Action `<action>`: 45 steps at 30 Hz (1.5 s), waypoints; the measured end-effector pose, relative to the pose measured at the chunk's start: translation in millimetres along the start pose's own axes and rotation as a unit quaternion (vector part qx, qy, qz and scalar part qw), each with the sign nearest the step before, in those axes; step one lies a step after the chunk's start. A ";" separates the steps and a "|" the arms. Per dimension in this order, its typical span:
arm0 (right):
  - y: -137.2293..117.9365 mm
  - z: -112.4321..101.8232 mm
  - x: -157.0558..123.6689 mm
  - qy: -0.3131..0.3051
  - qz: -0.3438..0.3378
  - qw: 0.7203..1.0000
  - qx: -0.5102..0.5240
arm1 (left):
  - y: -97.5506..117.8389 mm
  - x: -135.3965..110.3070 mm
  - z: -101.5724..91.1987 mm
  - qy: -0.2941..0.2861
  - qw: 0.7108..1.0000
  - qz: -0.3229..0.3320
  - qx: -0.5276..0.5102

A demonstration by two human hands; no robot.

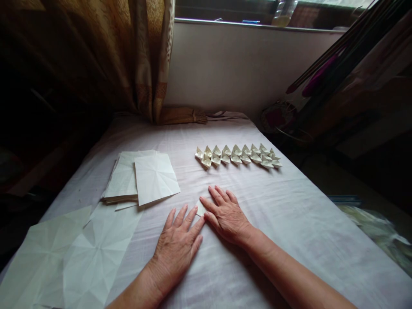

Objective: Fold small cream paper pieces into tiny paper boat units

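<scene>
A small folded piece of white paper (201,209) lies on the sheet, mostly covered by my hands. My left hand (178,240) rests flat at its left side, fingers spread and pointing forward. From the right, my right hand (227,214) lies palm down over the paper's other side, its fingers stretched out and the thumb near my left fingertips. Beyond my right hand stand two rows of small folded paper boats (236,154), several in each row. How the paper under my hands is folded is hidden.
A stack of paper sheets (124,176) lies to the left, with a creased square sheet (157,178) on top. Large creased sheets (99,249) spread nearer me. A pale bedsheet (289,231) covers the surface. A gold curtain (144,51) hangs at the back left.
</scene>
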State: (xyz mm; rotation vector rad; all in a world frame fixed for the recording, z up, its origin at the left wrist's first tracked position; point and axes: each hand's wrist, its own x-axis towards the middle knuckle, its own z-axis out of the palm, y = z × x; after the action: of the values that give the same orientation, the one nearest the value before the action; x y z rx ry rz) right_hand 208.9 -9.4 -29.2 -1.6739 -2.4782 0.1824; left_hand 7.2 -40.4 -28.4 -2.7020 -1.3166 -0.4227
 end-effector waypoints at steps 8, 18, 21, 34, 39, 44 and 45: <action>-7.7 1.7 -20.3 0.033 -0.001 0.999 0.021 | -5.2 -2.5 1.2 -0.023 0.999 0.003 -0.022; -5.0 -2.7 -12.2 0.023 -0.064 0.997 0.026 | -14.5 -3.6 -3.6 -0.021 0.996 0.016 -0.080; -6.3 -5.1 -8.8 -0.001 -0.064 0.997 0.033 | -17.5 -0.9 -6.0 0.023 0.992 -0.005 -0.120; -44.8 -28.7 13.8 -0.043 0.030 0.998 -0.040 | -32.3 6.6 -3.9 0.115 0.966 -0.078 -0.219; -40.1 -27.3 12.4 -0.027 -0.022 0.997 -0.063 | -31.9 6.6 -4.7 0.106 0.967 -0.080 -0.220; -32.4 -20.6 5.1 0.088 -0.014 0.996 -0.010 | -32.5 3.7 0.2 0.127 0.968 -0.083 -0.198; -31.6 -20.2 4.0 0.122 -0.002 0.992 0.024 | -32.9 3.0 1.7 0.134 0.969 -0.081 -0.191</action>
State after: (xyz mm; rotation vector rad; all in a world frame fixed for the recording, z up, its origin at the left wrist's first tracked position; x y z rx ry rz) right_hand 182.5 -17.1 -3.4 -1.5681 -2.2785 0.0334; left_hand -16.5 -17.4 -30.0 -2.6942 -1.5094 -1.1220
